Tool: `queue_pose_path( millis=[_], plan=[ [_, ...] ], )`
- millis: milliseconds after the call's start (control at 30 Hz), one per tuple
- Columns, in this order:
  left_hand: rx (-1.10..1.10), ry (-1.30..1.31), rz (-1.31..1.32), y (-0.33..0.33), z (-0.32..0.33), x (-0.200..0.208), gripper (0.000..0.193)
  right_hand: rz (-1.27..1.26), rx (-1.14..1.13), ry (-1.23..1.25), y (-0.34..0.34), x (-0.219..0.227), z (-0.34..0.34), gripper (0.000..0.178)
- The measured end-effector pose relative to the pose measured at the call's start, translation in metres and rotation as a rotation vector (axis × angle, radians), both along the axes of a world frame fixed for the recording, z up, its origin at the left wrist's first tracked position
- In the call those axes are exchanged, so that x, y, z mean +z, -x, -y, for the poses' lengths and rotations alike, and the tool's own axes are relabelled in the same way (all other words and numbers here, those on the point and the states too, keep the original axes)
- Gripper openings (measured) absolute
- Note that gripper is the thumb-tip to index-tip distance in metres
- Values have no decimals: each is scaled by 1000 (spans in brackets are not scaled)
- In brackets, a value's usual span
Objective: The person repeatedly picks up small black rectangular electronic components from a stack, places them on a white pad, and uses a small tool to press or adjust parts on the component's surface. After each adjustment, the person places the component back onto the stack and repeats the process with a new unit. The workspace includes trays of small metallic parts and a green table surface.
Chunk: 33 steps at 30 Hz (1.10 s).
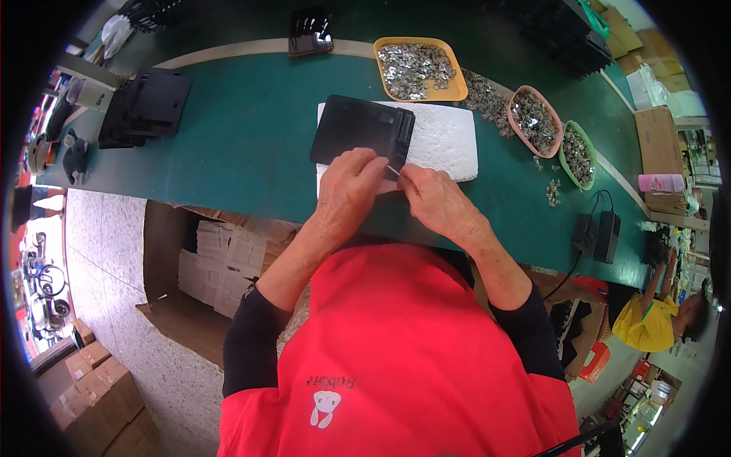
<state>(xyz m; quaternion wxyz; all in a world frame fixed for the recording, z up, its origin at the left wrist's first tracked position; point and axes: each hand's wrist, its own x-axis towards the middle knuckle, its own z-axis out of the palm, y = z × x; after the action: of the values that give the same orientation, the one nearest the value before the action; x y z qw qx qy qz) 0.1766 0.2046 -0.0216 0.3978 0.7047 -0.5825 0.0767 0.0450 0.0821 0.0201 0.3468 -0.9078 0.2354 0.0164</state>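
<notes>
A flat black plastic panel [354, 126] lies tilted on a white foam board [445, 141] at the green table's near side. Curled over the panel's near edge, the fingers of my left hand [347, 194] are closed on it. My right hand [443, 202] is closed in a pinch just to the right, close to the panel's near right corner. A thin, shiny sliver of metal [393, 170] shows between the two hands' fingertips, at the right hand's pinch. Its full shape is hidden by my fingers.
Beyond the foam, a yellow tray [458, 90] holds small metal parts; a pink basket [512, 114] and green basket [565, 164] hold more. Loose parts [487, 97] lie between them. Black panels [160, 99] are stacked left. Black adapters [607, 236] sit right. A person in yellow [647, 324] is at far right.
</notes>
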Motion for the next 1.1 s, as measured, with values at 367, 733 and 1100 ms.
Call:
queue_pose_path(
  millis=[367,733,1100],
  plan=[
    [-59,29,50,-3,0,-10,27,-20,45,257,8,-10,-17,14],
    [-146,29,65,-7,-6,-6,31,64,-13,391,11,-21,-39,12],
    [60,8,85,21,7,17,33,727,-361,-647,11,6,14,15]
  ],
)
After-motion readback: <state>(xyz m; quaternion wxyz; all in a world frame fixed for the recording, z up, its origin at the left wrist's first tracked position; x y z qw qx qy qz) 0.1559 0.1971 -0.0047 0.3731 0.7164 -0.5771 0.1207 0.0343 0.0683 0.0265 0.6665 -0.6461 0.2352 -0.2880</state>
